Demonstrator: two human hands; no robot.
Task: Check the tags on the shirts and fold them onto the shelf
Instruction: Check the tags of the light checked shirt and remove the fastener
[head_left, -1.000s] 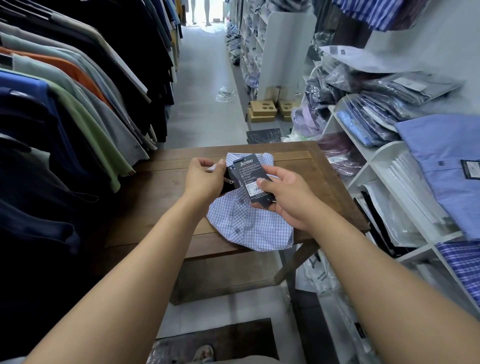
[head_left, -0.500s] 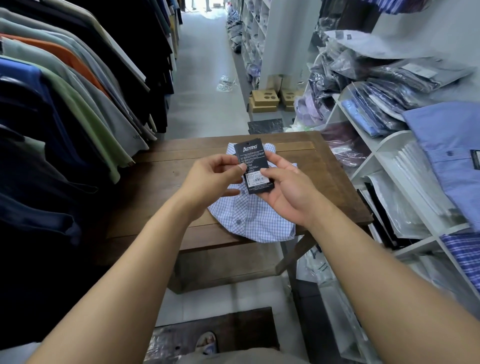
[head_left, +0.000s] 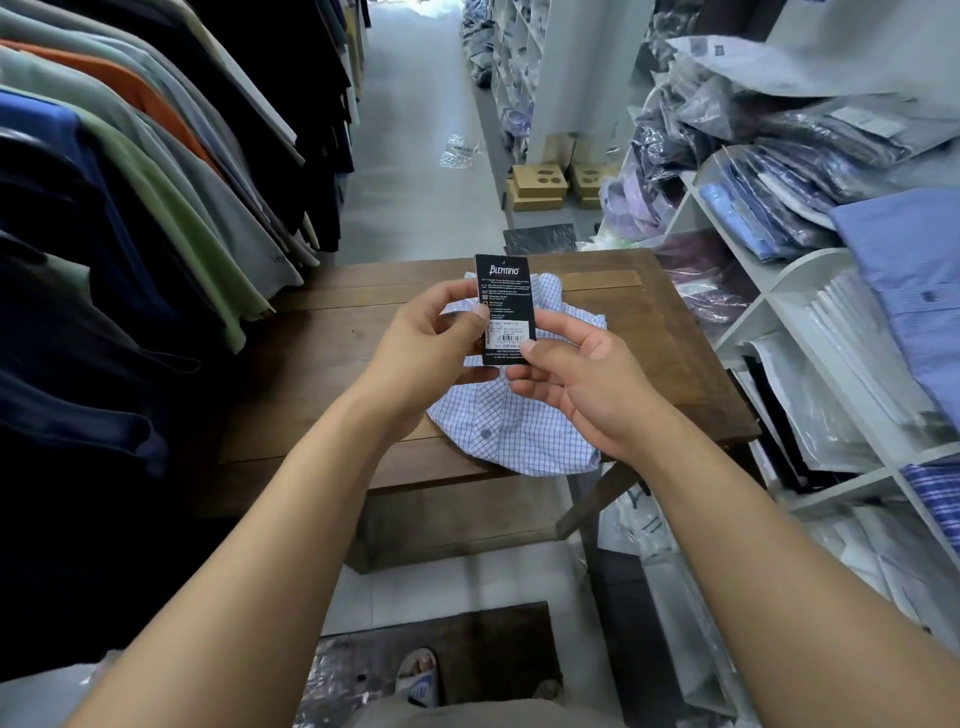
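Note:
A folded white shirt with a fine blue check (head_left: 524, 431) lies on the brown wooden table (head_left: 322, 374), hanging a little over its near edge. Above it I hold its black hang tag (head_left: 505, 301) upright, printed side towards me, with a white price sticker low on it. My left hand (head_left: 426, 353) pinches the tag's left edge with thumb and fingers. My right hand (head_left: 576, 374) pinches its lower right corner. The white shelf unit (head_left: 789, 291) stands to the right of the table, holding bagged and folded shirts.
A rail of hanging shirts (head_left: 130, 171) crowds the left side, close to the table. Bagged shirts (head_left: 810, 145) pile on top of the shelves. Cardboard boxes (head_left: 540, 184) and a plastic wrapper (head_left: 460, 150) lie on the aisle floor beyond. A dark mat (head_left: 467, 654) lies at my feet.
The tag has been turned from tilted to upright and lifted slightly; my left hand moved from beside it onto its left edge. My view has dipped downward.

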